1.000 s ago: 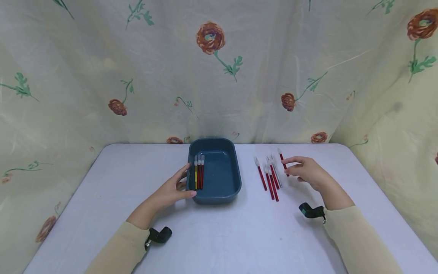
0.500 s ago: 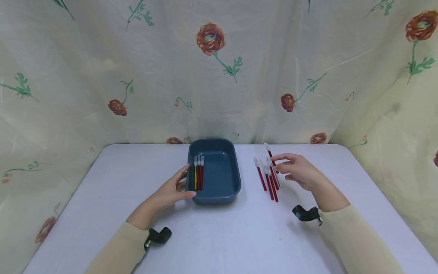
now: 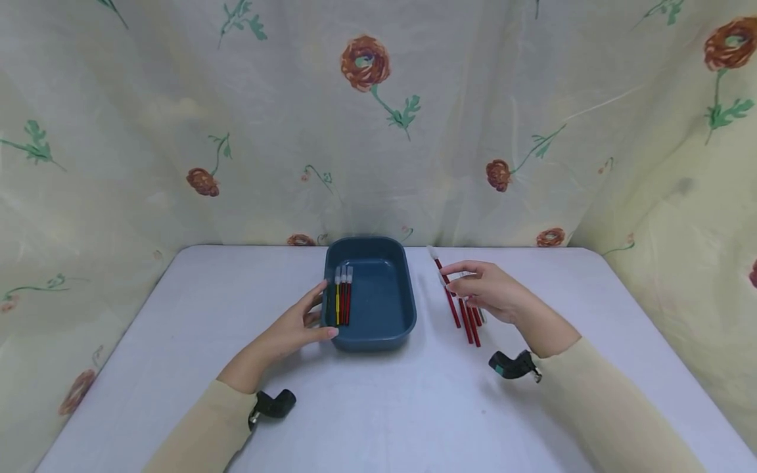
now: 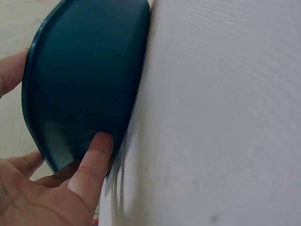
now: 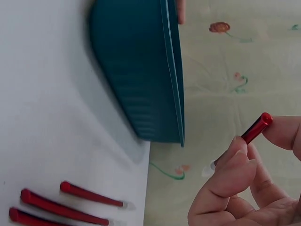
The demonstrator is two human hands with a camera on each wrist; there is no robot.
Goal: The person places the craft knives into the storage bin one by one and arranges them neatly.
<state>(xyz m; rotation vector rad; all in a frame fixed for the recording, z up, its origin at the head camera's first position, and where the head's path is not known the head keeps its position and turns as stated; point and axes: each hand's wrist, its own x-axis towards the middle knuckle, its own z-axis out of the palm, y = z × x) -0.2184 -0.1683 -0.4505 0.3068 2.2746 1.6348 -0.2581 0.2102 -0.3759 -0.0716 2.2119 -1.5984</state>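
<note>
My right hand (image 3: 487, 289) pinches a slim red pen-shaped tool with a clear cap (image 5: 256, 129) between thumb and fingers. The tool hangs over the loose group, its cap end pointing away from me. Below lie several like it on the table, such as one red capped tool (image 3: 453, 310); the hand partly covers them. At the tray's left side my left hand (image 3: 296, 332) grips the blue-green tray (image 3: 381, 295), thumb at the near corner and fingers against the outer wall. Inside the tray, several capped tools lie side by side along its left wall, among them a yellow one (image 3: 338, 302).
A white table (image 3: 390, 407) carries everything. Behind it hangs a flowered curtain (image 3: 266, 131), which also closes off both sides. Each wrist wears a black camera, the left camera (image 3: 275, 404) and the right camera (image 3: 513, 364).
My right hand has moved left with the red capped tool, from the right side of the loose group to over it, nearer the tray. My left hand and the tray stay put.
</note>
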